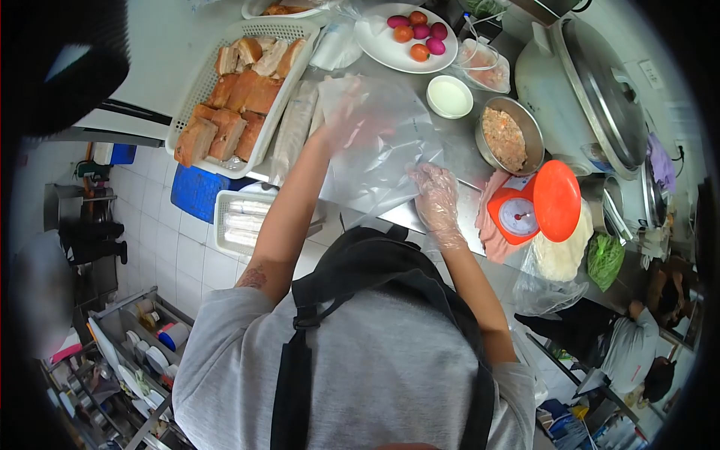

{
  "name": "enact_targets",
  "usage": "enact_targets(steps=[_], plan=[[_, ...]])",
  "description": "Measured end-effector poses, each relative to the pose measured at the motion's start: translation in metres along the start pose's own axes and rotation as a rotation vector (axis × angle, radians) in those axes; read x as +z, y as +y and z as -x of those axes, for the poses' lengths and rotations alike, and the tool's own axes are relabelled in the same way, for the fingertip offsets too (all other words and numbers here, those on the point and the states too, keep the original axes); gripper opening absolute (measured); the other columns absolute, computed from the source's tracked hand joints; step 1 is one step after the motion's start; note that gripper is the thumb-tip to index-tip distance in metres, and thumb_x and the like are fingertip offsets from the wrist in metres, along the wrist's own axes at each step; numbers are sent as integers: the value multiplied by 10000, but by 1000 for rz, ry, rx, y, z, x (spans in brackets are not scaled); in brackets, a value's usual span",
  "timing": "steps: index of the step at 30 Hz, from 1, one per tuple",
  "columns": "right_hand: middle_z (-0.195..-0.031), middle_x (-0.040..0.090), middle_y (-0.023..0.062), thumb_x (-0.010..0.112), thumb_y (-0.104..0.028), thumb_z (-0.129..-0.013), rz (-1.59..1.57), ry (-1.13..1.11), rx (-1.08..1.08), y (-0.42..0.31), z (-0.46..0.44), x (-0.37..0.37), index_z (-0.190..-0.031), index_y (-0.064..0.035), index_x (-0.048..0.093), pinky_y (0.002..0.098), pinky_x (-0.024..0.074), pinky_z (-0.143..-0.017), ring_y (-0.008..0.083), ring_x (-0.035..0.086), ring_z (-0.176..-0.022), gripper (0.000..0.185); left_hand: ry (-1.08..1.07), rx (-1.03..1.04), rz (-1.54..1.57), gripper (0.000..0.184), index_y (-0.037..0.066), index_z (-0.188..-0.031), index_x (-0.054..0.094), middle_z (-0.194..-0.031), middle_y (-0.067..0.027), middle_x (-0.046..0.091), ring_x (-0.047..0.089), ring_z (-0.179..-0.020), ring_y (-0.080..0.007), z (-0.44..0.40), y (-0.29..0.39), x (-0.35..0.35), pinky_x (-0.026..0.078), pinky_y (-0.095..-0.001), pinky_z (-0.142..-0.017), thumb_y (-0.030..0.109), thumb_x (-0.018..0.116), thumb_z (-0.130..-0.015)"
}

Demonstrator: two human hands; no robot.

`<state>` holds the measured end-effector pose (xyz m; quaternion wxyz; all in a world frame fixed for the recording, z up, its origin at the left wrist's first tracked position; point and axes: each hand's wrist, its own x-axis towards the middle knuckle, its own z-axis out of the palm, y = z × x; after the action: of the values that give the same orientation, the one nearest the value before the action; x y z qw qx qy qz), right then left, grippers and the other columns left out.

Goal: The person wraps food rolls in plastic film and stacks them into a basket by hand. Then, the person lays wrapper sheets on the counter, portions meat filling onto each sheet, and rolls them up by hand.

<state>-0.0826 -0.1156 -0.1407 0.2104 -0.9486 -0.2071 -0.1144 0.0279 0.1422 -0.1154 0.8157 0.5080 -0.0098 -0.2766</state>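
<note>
A large clear plastic bag (382, 176) is spread over the steel counter in front of me. My left hand (360, 124) reaches into or beneath the plastic and shows only as a blurred shape through it, so its fingers cannot be made out. At the bag's right edge, my right hand (436, 196) wears a thin clear plastic glove, its fingers curled and closed on the plastic. Left of the bag lies a long plastic-wrapped roll (294, 133). Beyond my right hand stands a steel bowl of minced filling (504, 139), and closer is a small white bowl (450, 97).
A white basket (279, 120) holds roasted pork pieces at left. A plate (367, 45) carries red and orange eggs. At right are a red scale (517, 216), a big lidded pot (600, 97) and bagged dough (562, 247). Another person (634, 349) is at lower right.
</note>
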Motion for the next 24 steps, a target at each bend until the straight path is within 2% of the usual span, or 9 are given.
enact_targets(steps=[1, 4, 7, 10, 13, 16, 19, 22, 24], plan=[[-1156, 659, 98, 670, 32, -664, -9, -13, 21, -1, 2, -1, -1086, -161, 763, 441, 489, -936, 324, 599, -1071, 473, -3, -34, 17, 909, 145, -1552, 364, -1480, -132, 516, 493, -1343, -368, -3, 3, 1, 328, -561, -1121, 771, 452, -900], [-1146, 671, 114, 659, 20, -709, -5, -26, 36, -2, 13, -7, -1062, -147, 765, 441, 495, -921, 328, 607, -1052, 404, 38, -6, 194, 1005, 118, -1562, 337, -1486, -171, 499, 557, -1273, -381, 4, 19, -8, 426, -573, -1018, 861, 255, -890], [-1109, 688, 102, 669, -38, -752, 12, -10, -18, 3, 24, -10, -996, -149, 777, 438, 506, -882, 316, 618, -1025, 289, -24, -181, 239, 835, 98, -1558, 344, -1440, -187, 542, 586, -1252, -334, 0, 34, -21, 475, -503, -993, 662, 490, -960], [-1078, 694, 75, 679, -114, -780, -34, -43, -100, 8, 37, -6, -918, -165, 783, 433, 511, -845, 292, 626, -998, 180, -68, -289, -431, 745, 102, -1559, 350, -1379, -158, 606, 629, -1185, -251, -33, 39, -14, 498, -398, -989, 323, 689, -933], [-1060, 696, 50, 683, -145, -787, -55, -124, -238, 7, 48, -15, -877, -176, 778, 428, 511, -829, 274, 629, -988, 134, -292, -114, -920, 790, 104, -1540, 397, -1290, -125, 674, 648, -1103, -159, -52, 65, 12, 489, -309, -997, 36, 728, -826], [-1055, 693, 33, 688, -133, -778, -86, -193, -220, 1, 59, -22, -897, -162, 767, 433, 509, -832, 272, 626, -1001, 146, -472, 28, -682, 684, 116, -1435, 563, -1255, -86, 697, 659, -1049, -132, -47, 99, 44, 513, -314, -923, -16, 657, -770], [-1064, 679, 31, 694, -148, -775, -79, -181, -187, 1, 67, -18, -940, -158, 765, 435, 502, -849, 273, 625, -1000, 180, -431, 127, -850, 686, 146, -1437, 564, -1132, -61, 746, 658, -1031, -116, -73, 107, 52, 508, -299, -923, -66, 613, -786], [-1094, 671, 53, 692, -149, -790, -60, -187, -94, -3, 60, -3, -1023, -162, 760, 438, 491, -903, 286, 620, -1020, 243, -346, 255, -877, 687, 113, -1436, 562, -1248, -73, 701, 614, -1133, -145, -115, 88, 48, 463, -318, -1035, 106, 760, -779], [-1111, 672, 102, 682, -166, -827, -82, -195, -72, -9, 52, -7, -1090, -168, 756, 450, 478, -966, 308, 612, -1051, 274, -40, 354, -1117, 743, 111, -1438, 558, -1261, -101, 689, 610, -1152, -179, -124, 83, 44, 459, -326, -1040, 188, 812, -745]])
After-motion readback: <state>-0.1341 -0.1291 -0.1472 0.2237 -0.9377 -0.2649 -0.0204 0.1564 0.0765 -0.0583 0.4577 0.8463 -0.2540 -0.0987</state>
